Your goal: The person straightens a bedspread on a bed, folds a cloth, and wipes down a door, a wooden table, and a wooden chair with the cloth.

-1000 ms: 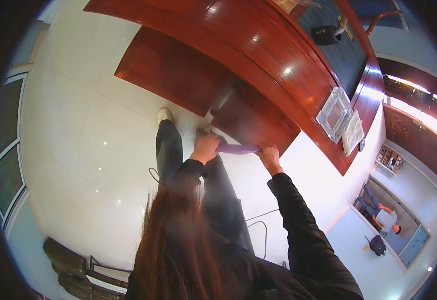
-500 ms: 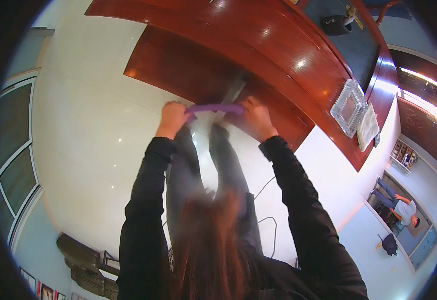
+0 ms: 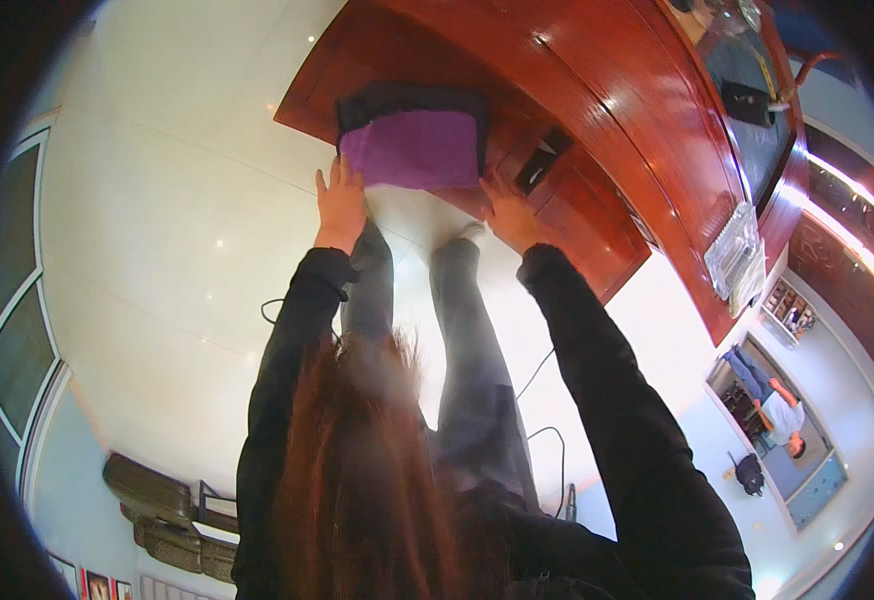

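The purple cloth spreads out in front of the far reddish wooden desk, the left hand, fingers fanned, at its near left corner and the right hand at its near right, though from here I can't tell whether either pinches it.

open floor lies left of the left hand; the cloth spans the way ahead between it and the right hand; rightward, the desk blocks.
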